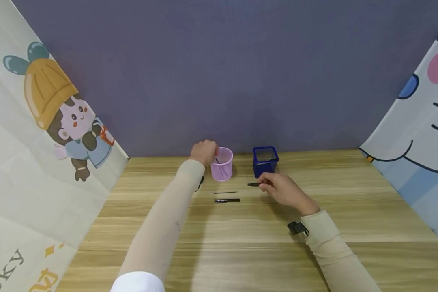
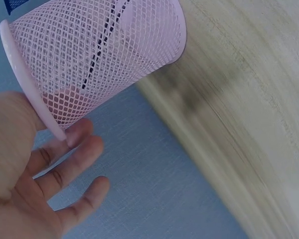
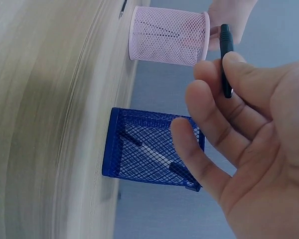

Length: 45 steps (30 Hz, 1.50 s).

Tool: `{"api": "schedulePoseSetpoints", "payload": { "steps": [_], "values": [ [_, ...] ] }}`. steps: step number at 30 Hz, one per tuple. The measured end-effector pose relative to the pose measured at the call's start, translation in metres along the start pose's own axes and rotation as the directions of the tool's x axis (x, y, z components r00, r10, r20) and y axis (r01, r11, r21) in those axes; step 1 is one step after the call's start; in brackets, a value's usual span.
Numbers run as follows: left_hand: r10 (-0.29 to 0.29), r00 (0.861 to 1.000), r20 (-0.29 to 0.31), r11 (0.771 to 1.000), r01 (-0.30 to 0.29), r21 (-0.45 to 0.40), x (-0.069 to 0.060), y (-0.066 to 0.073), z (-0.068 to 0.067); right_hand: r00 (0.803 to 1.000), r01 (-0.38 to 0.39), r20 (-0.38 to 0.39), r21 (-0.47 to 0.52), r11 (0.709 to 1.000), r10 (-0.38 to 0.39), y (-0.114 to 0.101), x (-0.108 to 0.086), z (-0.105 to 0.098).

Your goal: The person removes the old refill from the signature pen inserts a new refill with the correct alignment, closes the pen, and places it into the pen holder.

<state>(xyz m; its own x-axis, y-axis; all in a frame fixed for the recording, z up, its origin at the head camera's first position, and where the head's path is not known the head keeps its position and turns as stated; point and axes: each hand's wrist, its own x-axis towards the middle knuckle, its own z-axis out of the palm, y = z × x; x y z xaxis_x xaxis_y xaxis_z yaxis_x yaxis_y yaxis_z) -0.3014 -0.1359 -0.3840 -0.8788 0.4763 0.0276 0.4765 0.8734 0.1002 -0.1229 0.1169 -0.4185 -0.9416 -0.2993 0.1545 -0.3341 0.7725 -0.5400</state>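
My left hand (image 1: 204, 151) is at the rim of a pink round mesh pen holder (image 1: 222, 172). In the left wrist view fingertips show through the mesh inside the cup, while the other fingers (image 2: 65, 174) are outside, loosely bent. Thin dark sticks like pen refills (image 3: 162, 33) lean in the cup, their upper ends near those fingertips; whether I pinch one is unclear. My right hand (image 1: 282, 188) pinches a short black pen piece (image 3: 226, 59) between thumb and index finger, in front of a blue square mesh pen holder (image 3: 144, 149). Its other fingers are spread.
A black pen with a clip (image 1: 227, 200) and a thin dark stick (image 1: 225, 192) lie on the wooden table (image 1: 241, 259) before the pink holder. Dark pen pieces with a pale middle (image 3: 157, 158) lean inside the blue holder. A grey-blue panel (image 1: 241, 73) rises behind.
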Motion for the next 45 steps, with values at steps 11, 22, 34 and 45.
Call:
{"api": "schedulePoseSetpoints", "payload": {
  "steps": [11, 22, 34, 45],
  "values": [
    [0.011, 1.0, 0.014, 0.999, -0.011, 0.043, -0.002, 0.003, -0.002, 1.0, -0.001, 0.002, 0.004, 1.0, 0.001, -0.003, 0.0, 0.0],
    [0.032, 0.999, 0.022, 0.999, -0.033, 0.041, -0.003, 0.001, -0.006, 1.0, 0.003, 0.007, 0.008, 1.0, -0.003, -0.003, 0.0, 0.0],
    [0.091, 0.996, -0.014, 0.986, -0.088, 0.143, -0.008, 0.001, -0.014, 1.0, -0.002, 0.001, 0.001, 1.0, 0.002, -0.004, 0.0, 0.0],
    [0.155, 0.981, -0.12, 0.986, -0.145, 0.082, -0.022, -0.011, -0.029, 1.0, -0.004, -0.006, -0.007, 1.0, 0.004, -0.003, -0.001, -0.001]
  ]
}}
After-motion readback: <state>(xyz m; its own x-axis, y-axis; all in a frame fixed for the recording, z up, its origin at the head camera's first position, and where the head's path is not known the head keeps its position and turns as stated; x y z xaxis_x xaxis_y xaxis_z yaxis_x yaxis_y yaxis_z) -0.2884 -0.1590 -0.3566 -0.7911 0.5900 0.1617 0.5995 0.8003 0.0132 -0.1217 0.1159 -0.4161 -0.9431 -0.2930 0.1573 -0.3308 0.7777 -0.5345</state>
